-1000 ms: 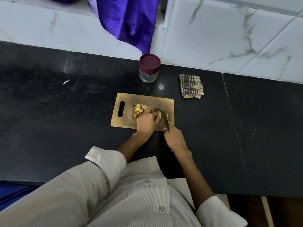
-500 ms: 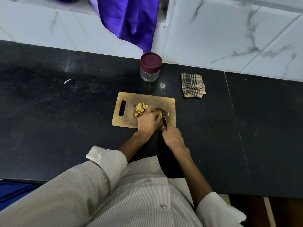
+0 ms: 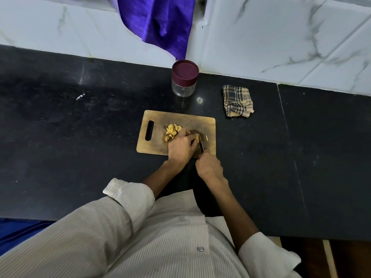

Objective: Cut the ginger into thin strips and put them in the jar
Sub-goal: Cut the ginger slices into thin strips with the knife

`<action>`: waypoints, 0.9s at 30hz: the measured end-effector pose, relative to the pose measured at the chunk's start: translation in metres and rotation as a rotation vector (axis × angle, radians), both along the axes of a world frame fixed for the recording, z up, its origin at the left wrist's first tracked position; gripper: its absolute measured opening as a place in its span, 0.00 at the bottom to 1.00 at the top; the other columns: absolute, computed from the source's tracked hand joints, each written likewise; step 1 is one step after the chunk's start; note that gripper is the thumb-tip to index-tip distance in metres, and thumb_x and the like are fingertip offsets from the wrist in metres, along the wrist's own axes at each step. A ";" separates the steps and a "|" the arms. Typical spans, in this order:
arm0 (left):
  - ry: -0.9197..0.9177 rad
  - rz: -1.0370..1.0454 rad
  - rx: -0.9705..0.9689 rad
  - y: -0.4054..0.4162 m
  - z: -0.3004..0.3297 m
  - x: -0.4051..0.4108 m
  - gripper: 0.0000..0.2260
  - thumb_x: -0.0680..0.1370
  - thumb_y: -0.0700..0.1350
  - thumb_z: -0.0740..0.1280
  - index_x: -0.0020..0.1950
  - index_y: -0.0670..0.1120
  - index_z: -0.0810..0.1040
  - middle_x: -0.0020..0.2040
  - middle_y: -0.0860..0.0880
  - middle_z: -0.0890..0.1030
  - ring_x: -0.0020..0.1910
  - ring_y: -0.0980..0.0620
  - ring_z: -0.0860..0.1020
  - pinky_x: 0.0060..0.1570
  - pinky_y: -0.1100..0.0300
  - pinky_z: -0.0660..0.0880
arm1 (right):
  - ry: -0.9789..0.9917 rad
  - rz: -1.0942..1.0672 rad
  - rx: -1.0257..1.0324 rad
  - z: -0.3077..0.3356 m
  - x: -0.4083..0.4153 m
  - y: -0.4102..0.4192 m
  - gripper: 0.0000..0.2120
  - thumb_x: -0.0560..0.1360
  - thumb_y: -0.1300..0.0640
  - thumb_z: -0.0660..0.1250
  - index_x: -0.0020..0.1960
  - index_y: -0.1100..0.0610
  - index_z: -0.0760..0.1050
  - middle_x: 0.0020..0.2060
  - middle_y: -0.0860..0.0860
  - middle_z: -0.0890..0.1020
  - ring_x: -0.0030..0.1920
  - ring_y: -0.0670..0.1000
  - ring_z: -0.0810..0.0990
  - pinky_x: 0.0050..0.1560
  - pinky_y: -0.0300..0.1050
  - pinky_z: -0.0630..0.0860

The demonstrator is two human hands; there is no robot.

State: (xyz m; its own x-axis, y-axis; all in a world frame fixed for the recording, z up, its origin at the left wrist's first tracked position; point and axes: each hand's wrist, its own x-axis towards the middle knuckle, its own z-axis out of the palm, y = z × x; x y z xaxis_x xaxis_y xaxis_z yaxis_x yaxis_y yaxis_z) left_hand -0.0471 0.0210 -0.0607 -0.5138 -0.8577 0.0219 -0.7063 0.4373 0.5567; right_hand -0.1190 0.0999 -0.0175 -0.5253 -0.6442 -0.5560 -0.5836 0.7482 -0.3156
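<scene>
left hand (image 3: 181, 144) pins ginger piece (image 3: 197, 138) on cutting board (image 3: 181, 120) | right hand (image 3: 208, 165) grips knife (image 3: 201, 143) | risk: blade beside fingertips, a slip nicks them | jar (image 3: 184, 78) lidded, behind board

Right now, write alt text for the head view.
A person's left hand pins ginger on a wooden cutting board while the right hand slices with a knife. Cut slices sit alongside; a lidded jar stands behind.
</scene>
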 end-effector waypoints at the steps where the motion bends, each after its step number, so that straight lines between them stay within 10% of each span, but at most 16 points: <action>1: -0.001 0.001 -0.001 0.000 0.000 0.000 0.12 0.81 0.48 0.62 0.61 0.48 0.79 0.59 0.48 0.72 0.52 0.51 0.76 0.46 0.60 0.72 | -0.001 -0.016 -0.003 -0.001 0.002 0.000 0.15 0.82 0.58 0.57 0.67 0.61 0.69 0.60 0.60 0.77 0.59 0.60 0.77 0.54 0.53 0.74; 27: 0.003 0.011 -0.020 0.000 -0.002 -0.001 0.11 0.80 0.47 0.62 0.60 0.48 0.80 0.60 0.47 0.72 0.52 0.51 0.77 0.47 0.59 0.75 | -0.067 -0.014 -0.061 0.011 0.000 0.001 0.13 0.83 0.56 0.55 0.63 0.60 0.71 0.57 0.59 0.78 0.55 0.59 0.78 0.52 0.54 0.75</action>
State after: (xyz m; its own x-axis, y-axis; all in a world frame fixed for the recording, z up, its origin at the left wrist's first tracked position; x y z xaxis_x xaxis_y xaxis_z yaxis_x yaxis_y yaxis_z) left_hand -0.0478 0.0211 -0.0631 -0.5042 -0.8626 0.0409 -0.7095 0.4408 0.5498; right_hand -0.1191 0.1009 -0.0066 -0.4977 -0.6706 -0.5500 -0.5489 0.7346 -0.3990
